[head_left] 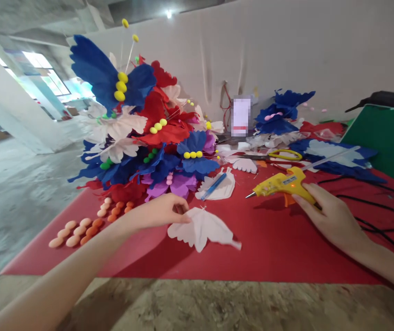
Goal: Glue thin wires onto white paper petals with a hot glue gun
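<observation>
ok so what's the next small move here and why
Probably close the right hand around the glue gun and lift it. Its fingers only lie along the handle, the gun rests on the red cloth with its nozzle pointing left, and the left hand already pinches the white felt butterfly at its top edge.

White butterfly (202, 230) lies flat; yellow glue gun (281, 184) stands propped.

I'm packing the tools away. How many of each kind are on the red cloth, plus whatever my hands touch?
Yellow glue gun, right hand on it: 1
Yellow-handled scissors: 1
Blue pen: 1
White felt butterfly, pinched by left hand: 1
Total: 4
</observation>
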The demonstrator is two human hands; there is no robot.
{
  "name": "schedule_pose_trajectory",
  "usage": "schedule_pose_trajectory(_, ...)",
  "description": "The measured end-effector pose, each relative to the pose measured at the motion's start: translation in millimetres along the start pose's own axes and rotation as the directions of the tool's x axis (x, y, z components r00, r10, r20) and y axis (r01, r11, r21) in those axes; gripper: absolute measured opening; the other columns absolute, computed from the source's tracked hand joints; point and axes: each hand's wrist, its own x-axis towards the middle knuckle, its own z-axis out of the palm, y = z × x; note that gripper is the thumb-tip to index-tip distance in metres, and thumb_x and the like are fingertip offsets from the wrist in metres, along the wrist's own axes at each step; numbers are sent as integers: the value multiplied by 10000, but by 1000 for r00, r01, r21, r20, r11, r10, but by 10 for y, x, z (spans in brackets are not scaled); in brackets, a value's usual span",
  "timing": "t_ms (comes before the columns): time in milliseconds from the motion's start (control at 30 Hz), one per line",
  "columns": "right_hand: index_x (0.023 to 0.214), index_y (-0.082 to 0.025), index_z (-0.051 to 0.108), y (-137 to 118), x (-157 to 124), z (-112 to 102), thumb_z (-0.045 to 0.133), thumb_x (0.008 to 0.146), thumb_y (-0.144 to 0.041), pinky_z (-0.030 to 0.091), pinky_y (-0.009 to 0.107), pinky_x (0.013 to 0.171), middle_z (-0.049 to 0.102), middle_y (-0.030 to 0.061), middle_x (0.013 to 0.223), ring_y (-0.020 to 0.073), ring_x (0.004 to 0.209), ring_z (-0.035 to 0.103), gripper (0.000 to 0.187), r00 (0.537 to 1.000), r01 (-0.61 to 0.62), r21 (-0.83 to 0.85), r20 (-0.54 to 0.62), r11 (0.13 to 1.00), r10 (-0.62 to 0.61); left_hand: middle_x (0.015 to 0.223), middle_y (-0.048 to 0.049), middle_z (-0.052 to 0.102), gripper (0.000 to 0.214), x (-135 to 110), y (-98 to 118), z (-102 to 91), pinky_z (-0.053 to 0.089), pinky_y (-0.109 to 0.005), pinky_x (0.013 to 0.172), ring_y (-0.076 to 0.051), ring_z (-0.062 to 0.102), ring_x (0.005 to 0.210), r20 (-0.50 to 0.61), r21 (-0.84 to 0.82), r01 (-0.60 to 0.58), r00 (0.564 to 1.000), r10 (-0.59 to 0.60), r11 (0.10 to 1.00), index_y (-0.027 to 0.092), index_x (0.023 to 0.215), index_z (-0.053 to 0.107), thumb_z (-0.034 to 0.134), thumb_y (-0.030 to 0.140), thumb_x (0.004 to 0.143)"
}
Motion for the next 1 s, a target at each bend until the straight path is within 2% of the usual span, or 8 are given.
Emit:
schedule_pose_trajectory(167, 938, -208, 544, -17, -7, -10, 301, 845, -557, 498, 429, 583, 636, 131, 878, 315, 764, 619, 436, 1000, -8, 37, 20, 999, 7, 623, 30, 570, 285, -231, -296, -131, 348, -197, 544, -123, 507, 593, -52, 23, 68, 996, -67, 997, 173, 642, 582, 529, 447, 698)
schedule_pose_trajectory(267, 925, -212, 543, -59, 3, -19, 310, 840, -558, 492, 437, 577, 631, 122, 843, 314, 746, 612, 426, 1000, -10, 84, 26, 996, 8, 672, 0, 624, 272, -308, -412, -143, 358, -226, 559, -165, 546, 626, -163, 73, 171, 974, -158, 982, 185, 685, 613, 514, 438, 704)
schedule_pose_trajectory(467, 856, -210, 515, -168, 71, -81, 339, 853, -512, 444, 329, 470, 617, 85, 729, 224, 582, 583, 350, 996, 64, 96, 48, 993, -69, 843, -69, 669, 279, -313, -166, -157, 367, -298, 583, -248, 581, 724, -398, 130, 297, 889, -225, 946, 206, 801, 632, 442, 398, 731)
schedule_pose_trajectory(667, 904, -181, 487, -318, 173, -141, 373, 865, -395, 445, 278, 486, 606, 65, 728, 179, 572, 581, 246, 973, 229, 36, 19, 973, -230, 661, -7, 648, 266, -32, 383, -283, 369, -244, 541, -137, 532, 552, -459, 125, -13, 886, 70, 992, 184, 710, 638, 449, 370, 729)
schedule_pose_trajectory(733, 908, -179, 477, -392, 216, -133, 382, 865, -345, 445, 265, 497, 600, 59, 732, 173, 593, 584, 197, 962, 272, 37, 14, 961, -273, 592, 18, 609, 256, 82, 614, -354, 341, -211, 490, -102, 496, 502, -503, 100, -144, 847, 175, 985, 170, 705, 631, 464, 362, 738)
schedule_pose_trajectory(867, 935, -174, 461, -536, 282, -96, 386, 860, -265, 452, 253, 512, 594, 59, 761, 167, 635, 591, 141, 944, 328, 92, 8, 940, -330, 524, 41, 528, 336, 294, 1002, -450, 357, -187, 516, -78, 513, 524, -627, 30, -437, 692, 357, 899, 155, 639, 611, 428, 368, 824)
schedule_pose_trajectory(933, 962, -167, 453, -594, 291, -86, 366, 862, -240, 455, 256, 511, 592, 61, 762, 165, 630, 588, 151, 939, 341, 96, -5, 935, -343, 560, 49, 540, 264, 378, 1102, -458, 383, -177, 548, -75, 545, 572, -632, -79, -523, 685, 364, 848, 153, 663, 609, 460, 305, 818)
schedule_pose_trajectory(1000, 984, -160, 448, -641, 283, -88, 351, 869, -238, 457, 260, 506, 596, 65, 765, 165, 621, 588, 170, 938, 347, 78, -21, 935, -347, 586, 56, 560, 175, 438, 1128, -453, 406, -174, 557, -72, 557, 587, -559, -225, -592, 729, 395, 774, 159, 695, 607, 503, 264, 788)
